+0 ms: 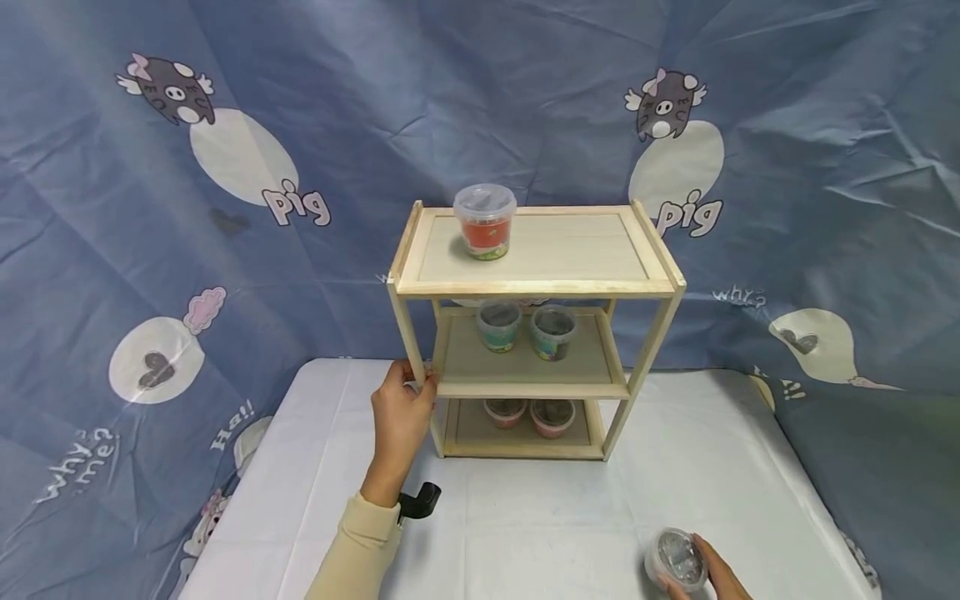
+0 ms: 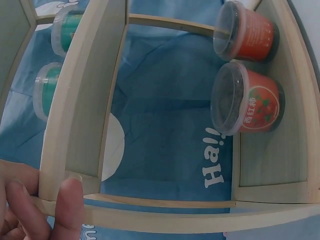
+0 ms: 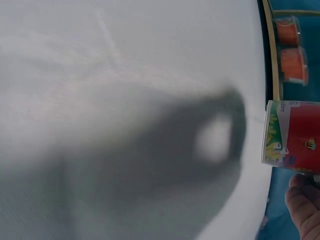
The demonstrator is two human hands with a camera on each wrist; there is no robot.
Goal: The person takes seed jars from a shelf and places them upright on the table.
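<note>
Gripping the shelf post point(image 1: 406, 333) with the left hand point(image 1: 402, 408), I pinch the red cup point(image 3: 297, 136) in the right hand point(image 1: 718, 575), best carried level.

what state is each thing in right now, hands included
left hand: gripping the rack
right hand: holding the red cup
red cup: held, off the rack
rack: standing upright
topmost cup: upright, lid on
two green cups: upright, side by side
two bottom-shelf cups: upright, side by side
backdrop: creased

Left fingers point(image 2: 69, 207) partly hidden, right fingers point(image 3: 301, 204) cropped
</note>
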